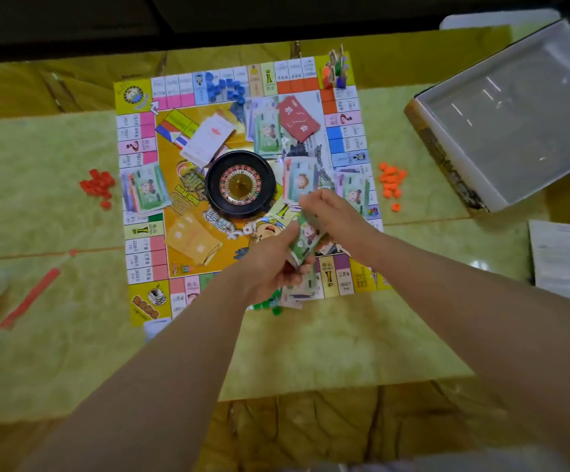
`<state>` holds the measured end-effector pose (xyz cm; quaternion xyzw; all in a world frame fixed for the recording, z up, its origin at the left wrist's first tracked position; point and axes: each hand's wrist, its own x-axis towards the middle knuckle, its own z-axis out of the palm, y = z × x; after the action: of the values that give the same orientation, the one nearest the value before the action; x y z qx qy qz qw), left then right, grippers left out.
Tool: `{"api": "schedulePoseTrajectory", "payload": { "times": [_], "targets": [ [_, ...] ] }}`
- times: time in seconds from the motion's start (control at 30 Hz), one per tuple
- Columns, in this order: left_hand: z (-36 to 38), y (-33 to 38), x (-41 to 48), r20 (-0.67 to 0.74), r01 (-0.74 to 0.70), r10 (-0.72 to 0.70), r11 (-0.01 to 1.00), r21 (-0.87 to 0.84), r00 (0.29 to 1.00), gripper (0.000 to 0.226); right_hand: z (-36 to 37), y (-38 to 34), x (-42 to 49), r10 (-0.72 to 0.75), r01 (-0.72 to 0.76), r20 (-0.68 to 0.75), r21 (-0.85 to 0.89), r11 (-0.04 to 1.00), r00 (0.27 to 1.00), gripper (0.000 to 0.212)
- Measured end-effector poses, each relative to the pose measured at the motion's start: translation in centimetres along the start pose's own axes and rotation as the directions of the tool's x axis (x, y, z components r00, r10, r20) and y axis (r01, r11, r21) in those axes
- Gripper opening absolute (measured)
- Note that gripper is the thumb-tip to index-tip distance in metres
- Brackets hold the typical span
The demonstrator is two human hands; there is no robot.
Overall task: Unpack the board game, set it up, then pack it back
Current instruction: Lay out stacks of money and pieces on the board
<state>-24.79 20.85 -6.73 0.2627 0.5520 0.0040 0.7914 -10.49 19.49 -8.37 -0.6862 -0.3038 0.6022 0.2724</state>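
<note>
The tiled surface (55, 165) may be a floor or a tabletop; I cannot tell which. On it the board (140, 243) lies unfolded in the centre. The box (447, 158) sits open at 2 o'clock and its tray looks empty, so I judge the unpacking is done and the packing back has not begun. Some papers (566, 257) lie at 3 o'clock, cut off by the edge.

The wheel (240, 183) stands in the middle of the board. Piles of play money lie around it, at 9 o'clock (145, 187), at 12 o'clock (266, 129) and at 3 o'clock (353, 192). A white deck (208, 137), a red card (298, 119) and yellow cards (191, 238) are also on the board. Blue houses (225, 86) are heaped at 12 o'clock and the pawns (336, 68) stand at 1 o'clock. Red pieces (98, 185) lie off the board at 9 o'clock and orange pieces (392, 182) at 3 o'clock.

At 5 o'clock of the wheel, the left hand (270, 264) grips a bundle of notes (307, 238) from below with curled fingers; the right hand (324, 209) pinches its upper end. It seems that the money is being shared out, so the set-up is nearly finished; it could also be the first gathering.

The picture is blurred and the print on the board cannot be read. The green pieces (273, 306) and a money pile under the hands are mostly hidden.
</note>
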Motion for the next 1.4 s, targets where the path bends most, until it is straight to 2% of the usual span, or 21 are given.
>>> {"api": "schedulePoseTrajectory", "payload": {
  "times": [0.07, 0.13, 0.2, 0.23, 0.3, 0.37, 0.43, 0.57, 0.67, 0.73, 0.83, 0.9, 0.97, 1.07, 1.13, 1.2, 1.27, 1.33, 1.4],
  "targets": [
    [1.1, -0.5, 0.4, -0.016, -0.012, 0.013, 0.997, 0.072, 1.0, 0.047, -0.4, 0.7, 0.0, 0.069, -0.069, -0.014, 0.006, 0.998, 0.998, 0.055],
    [2.4, -0.8, 0.4, 0.01, -0.01, 0.009, 0.998, 0.064, 1.0, 0.042, -1.1, 1.5, -0.2, 0.082, -0.084, -0.061, -0.028, 0.996, 0.995, 0.062],
    [3.3, -0.8, 0.3, 0.075, -0.003, 0.0, 0.999, 0.04, 0.997, 0.033, -1.7, 2.1, -0.2, 0.045, -0.048, -0.103, -0.028, 0.998, 0.994, 0.041],
    [3.6, -0.8, 0.3, 0.104, -0.002, -0.005, 0.997, 0.072, 0.995, 0.029, -1.9, 2.2, -0.2, 0.015, -0.02, -0.111, -0.04, 0.999, 0.994, 0.027],
    [4.0, -0.7, 0.5, 0.105, -0.002, -0.016, 0.985, 0.174, 0.994, 0.03, -2.1, 2.5, -0.4, -0.041, 0.028, -0.118, -0.109, 0.994, 0.992, 0.018],
    [4.4, -0.5, 0.7, 0.05, -0.007, -0.004, 0.974, 0.225, 0.999, 0.03, -2.2, 2.3, -0.7, -0.11, 0.09, -0.122, -0.154, 0.984, 0.986, 0.022],
    [4.7, -0.1, 1.1, -0.02, -0.023, 0.028, 0.978, 0.208, 0.999, 0.031, -2.4, 1.8, -0.7, -0.131, 0.116, -0.117, -0.131, 0.985, 0.984, 0.031],
    [4.5, 0.5, 1.8, -0.178, -0.036, 0.045, 0.998, 0.051, 0.983, 0.033, -3.7, 0.8, 0.2, 0.009, -0.003, -0.052, 0.126, 0.992, 0.999, 0.017],
    [3.8, 0.9, 1.9, -0.119, -0.003, 0.006, 1.0, 0.02, 0.993, 0.038, -4.7, 1.1, 0.7, 0.038, -0.041, 0.034, 0.068, 0.997, 0.999, 0.027],
    [3.8, 1.3, 1.8, -0.074, 0.01, -0.007, 0.999, 0.044, 0.997, 0.037, -4.8, 1.3, 1.1, 0.043, -0.046, 0.041, 0.064, 0.997, 0.998, 0.029],
    [3.6, 1.8, 2.6, -0.135, -0.058, 0.067, 0.996, 0.07, 0.989, 0.038, -4.6, 1.3, 1.8, 0.074, -0.066, -0.029, 0.217, 0.974, 0.997, 0.03],
    [3.2, 2.1, 3.1, -0.183, -0.114, 0.123, 0.992, 0.06, 0.975, 0.04, -4.3, 1.2, 2.3, 0.143, -0.14, 0.011, 0.28, 0.95, 0.99, 0.027],
    [2.7, 2.5, 3.6, -0.194, -0.119, 0.13, 0.991, 0.066, 0.972, 0.041, -4.2, 1.2, 2.8, 0.191, -0.197, 0.049, 0.23, 0.953, 0.98, 0.021],
    [2.1, 3.0, 4.3, -0.224, -0.091, 0.113, 0.99, 0.104, 0.968, 0.034, -4.6, 0.8, 3.7, 0.203, -0.204, 0.019, 0.139, 0.969, 0.979, 0.015],
    [1.8, 3.2, 5.0, -0.306, -0.102, 0.171, 0.968, 0.229, 0.937, 0.023, -4.9, 0.3, 4.6, 0.201, -0.196, -0.03, 0.128, 0.972, 0.979, 0.019],
    [1.3, 3.1, 5.5, -0.393, -0.133, 0.353, 0.862, 0.488, 0.849, 0.026, -5.2, -0.2, 5.6, 0.198, -0.185, -0.107, 0.12, 0.975, 0.974, 0.018],
    [0.6, 3.3, 5.9, -0.377, -0.17, 0.576, 0.68, 0.713, 0.725, 0.028, -5.0, -0.7, 7.1, 0.183, -0.176, -0.174, 0.053, 0.983, 0.968, 0.016],
    [-0.1, 3.5, 6.5, -0.231, -0.209, 0.7, 0.482, 0.851, 0.676, 0.028, -4.6, -0.8, 8.6, 0.143, -0.155, -0.227, -0.035, 0.987, 0.963, 0.012],
    [-0.6, 3.6, 7.4, -0.04, -0.227, 0.716, 0.274, 0.935, 0.697, 0.034, -4.1, -0.7, 10.0, 0.112, -0.152, -0.279, -0.124, 0.981, 0.954, 0.011]
  ]
}}
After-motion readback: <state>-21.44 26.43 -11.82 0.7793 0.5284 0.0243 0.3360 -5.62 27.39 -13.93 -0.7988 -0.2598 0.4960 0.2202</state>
